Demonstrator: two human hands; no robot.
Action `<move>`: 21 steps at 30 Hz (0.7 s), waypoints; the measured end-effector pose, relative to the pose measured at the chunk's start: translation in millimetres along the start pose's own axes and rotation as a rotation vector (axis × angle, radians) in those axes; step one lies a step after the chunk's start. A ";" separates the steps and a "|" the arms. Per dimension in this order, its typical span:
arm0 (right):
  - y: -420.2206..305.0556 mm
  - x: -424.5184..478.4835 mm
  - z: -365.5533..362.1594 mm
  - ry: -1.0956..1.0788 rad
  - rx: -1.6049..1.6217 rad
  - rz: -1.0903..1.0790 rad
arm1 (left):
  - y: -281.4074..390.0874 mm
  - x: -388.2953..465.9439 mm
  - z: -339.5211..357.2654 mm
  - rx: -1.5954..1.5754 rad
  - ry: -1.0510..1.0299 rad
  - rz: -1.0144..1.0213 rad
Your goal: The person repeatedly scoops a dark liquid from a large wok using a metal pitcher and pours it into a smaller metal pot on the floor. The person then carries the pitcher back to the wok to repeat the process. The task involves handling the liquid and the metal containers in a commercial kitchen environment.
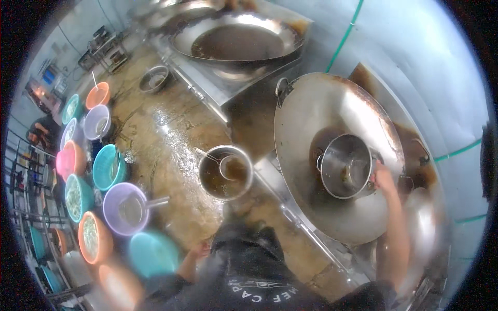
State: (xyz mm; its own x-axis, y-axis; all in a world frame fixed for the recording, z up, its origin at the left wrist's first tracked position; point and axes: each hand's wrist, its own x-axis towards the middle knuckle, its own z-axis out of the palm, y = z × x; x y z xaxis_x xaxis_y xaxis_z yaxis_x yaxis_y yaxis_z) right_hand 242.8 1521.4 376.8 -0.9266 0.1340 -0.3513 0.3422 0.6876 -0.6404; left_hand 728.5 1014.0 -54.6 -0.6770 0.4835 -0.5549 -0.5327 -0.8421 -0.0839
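Note:
My right hand [382, 178] is closed on the right-side handle of a two-handled metal pot [342, 167], which sits over the dark liquid low in a large wok [311, 109]. A little liquid and a curved rim or reflection show inside the pot. My left hand [201, 249] hangs low beside my dark apron, near a blurred teal basin [153, 253]; whether it holds anything is unclear. In front of me a second metal pot [249, 171] contains brownish liquid and a ladle [227, 168].
Another wok [239, 19] with dark liquid stands on a stove beyond. Colourful plastic basins, such as a purple one [111, 217] and an orange one [83, 237], line the left side. A metal bowl [165, 76] is on the wet floor [183, 124]. A person [46, 132] bends down at far left.

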 end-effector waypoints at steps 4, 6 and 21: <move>41.2 13.8 19.8 0.181 -0.275 -0.269 | -17.3 -4.5 22.5 0.347 0.168 0.041; 29.7 6.2 21.7 0.241 -0.339 -0.276 | -21.8 6.9 11.4 0.716 0.410 0.050; 71.3 65.2 17.4 0.350 -0.409 -0.412 | -3.5 25.2 69.9 0.785 0.471 0.379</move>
State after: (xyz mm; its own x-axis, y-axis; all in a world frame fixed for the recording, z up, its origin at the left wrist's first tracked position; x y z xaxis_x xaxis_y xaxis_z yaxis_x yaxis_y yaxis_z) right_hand 209.5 1566.8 296.3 -0.9881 -0.0212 0.1525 -0.0727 0.9374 -0.3405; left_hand 677.8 1045.8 -10.4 -0.6918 -0.0726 -0.7184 -0.6232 -0.4425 0.6448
